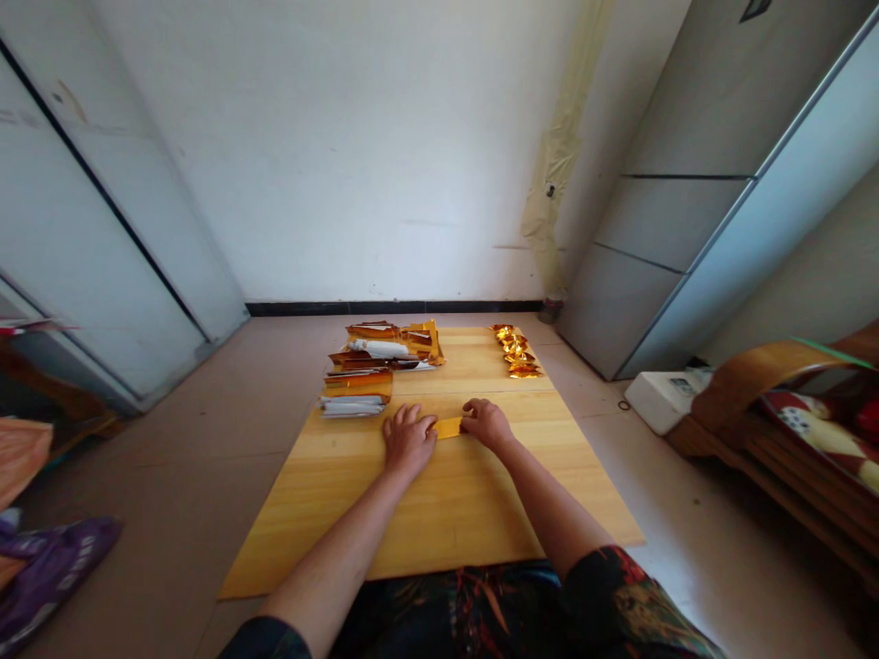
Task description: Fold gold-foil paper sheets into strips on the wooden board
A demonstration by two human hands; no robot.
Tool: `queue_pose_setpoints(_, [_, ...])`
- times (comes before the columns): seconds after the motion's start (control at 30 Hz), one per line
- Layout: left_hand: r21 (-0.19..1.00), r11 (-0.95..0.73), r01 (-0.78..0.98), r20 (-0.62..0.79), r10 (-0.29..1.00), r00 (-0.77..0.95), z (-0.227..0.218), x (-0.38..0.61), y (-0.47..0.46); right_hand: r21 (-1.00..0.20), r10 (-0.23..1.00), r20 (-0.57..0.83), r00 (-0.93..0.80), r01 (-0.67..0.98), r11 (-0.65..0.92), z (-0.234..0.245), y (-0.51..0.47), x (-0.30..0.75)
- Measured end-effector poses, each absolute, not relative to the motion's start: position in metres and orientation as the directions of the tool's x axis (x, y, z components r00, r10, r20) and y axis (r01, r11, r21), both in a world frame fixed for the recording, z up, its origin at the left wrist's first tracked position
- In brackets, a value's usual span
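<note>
Paper strip [450, 427] is held flat at the middle of the board [446, 517]. One end is pressed by the open left hand [406, 441]; the other is pinched in the closed grip of the right hand [486, 423]. Edges should be kept aligned.

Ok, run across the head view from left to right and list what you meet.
Purple bag → left hand → gold paper strip → right hand → white box → wooden bench.
</note>
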State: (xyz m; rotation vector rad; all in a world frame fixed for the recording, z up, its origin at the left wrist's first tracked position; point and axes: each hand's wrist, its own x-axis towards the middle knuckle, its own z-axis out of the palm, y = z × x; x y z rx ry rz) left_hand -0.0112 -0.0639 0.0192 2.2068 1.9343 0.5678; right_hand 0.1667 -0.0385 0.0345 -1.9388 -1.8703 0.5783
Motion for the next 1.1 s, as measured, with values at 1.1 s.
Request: queue_pose_setpoints(1.1, [0.205,-0.617,0.760,0.619,0.683,0.388,0.019,-0.012,-0.077,-0.489,0.931,0.295,-0.214,0.803,0.340,0.020,-0.070,0.180])
